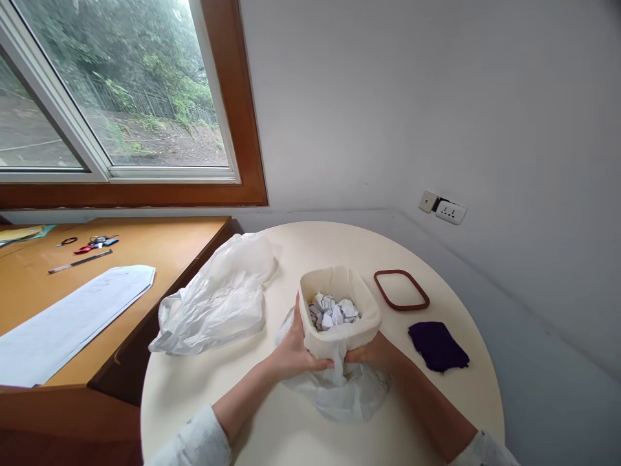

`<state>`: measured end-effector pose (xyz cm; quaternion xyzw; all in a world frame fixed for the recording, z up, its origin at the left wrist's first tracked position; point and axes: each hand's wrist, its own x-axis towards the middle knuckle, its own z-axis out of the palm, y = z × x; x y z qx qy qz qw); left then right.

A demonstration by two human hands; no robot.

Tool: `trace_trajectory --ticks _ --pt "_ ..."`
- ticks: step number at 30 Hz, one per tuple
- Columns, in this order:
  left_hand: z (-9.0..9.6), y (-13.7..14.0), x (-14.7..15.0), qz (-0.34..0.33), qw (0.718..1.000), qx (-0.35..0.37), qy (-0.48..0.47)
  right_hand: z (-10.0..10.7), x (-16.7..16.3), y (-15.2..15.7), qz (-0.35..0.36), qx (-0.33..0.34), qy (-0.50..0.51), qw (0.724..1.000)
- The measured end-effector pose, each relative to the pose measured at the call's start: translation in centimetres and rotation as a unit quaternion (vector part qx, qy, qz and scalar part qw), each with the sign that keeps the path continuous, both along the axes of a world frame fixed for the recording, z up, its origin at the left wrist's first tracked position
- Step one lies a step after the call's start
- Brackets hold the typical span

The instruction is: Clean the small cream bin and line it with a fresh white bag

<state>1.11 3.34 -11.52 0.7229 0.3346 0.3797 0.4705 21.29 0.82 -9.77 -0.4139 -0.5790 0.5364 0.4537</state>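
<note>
A small square trash bin stands in front of me, lined with a translucent white plastic bag whose edge is folded over the rim and hangs loose around it. Crumpled paper lies inside. My left hand grips the bin's left side, its thumb across the front. On the right, my right hand holds the lower front, with most of its fingers hidden behind the bin. To the right lie a brown square ring with rounded corners and a folded dark purple cloth.
A crumpled white plastic bag lies on the left of the round table. Beside it, a wooden desk carries paper sheets, a pen and several small items. Walls and a socket stand behind and to the right.
</note>
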Motion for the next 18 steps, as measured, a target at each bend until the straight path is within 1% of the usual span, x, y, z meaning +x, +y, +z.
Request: trace_trajectory --ticks 3,4,10,14,16,18 --pt "-0.4 0.1 -0.1 0.005 1.000 0.010 0.028 -0.6 0.3 0.2 0.067 -0.005 -0.005 0.998" --pt "-0.4 0.1 -0.2 0.004 0.999 0.014 0.032 -0.8 0.4 0.2 0.067 -0.005 -0.010 0.998" --pt "-0.3 0.3 -0.5 0.001 0.997 0.035 0.075 -0.7 0.6 0.1 0.055 0.001 -0.055 0.997" --pt "-0.1 0.4 -1.1 0.014 0.994 0.031 0.104 -0.5 0.7 -0.5 0.013 -0.026 -0.093 0.995" --pt "-0.1 0.4 -1.3 0.018 0.992 0.029 0.124 -0.4 0.9 -0.7 -0.006 -0.024 -0.108 0.994" --pt "0.0 0.4 -1.5 0.014 0.989 0.024 0.145 -0.3 1.3 -0.8 -0.008 -0.015 -0.112 0.994"
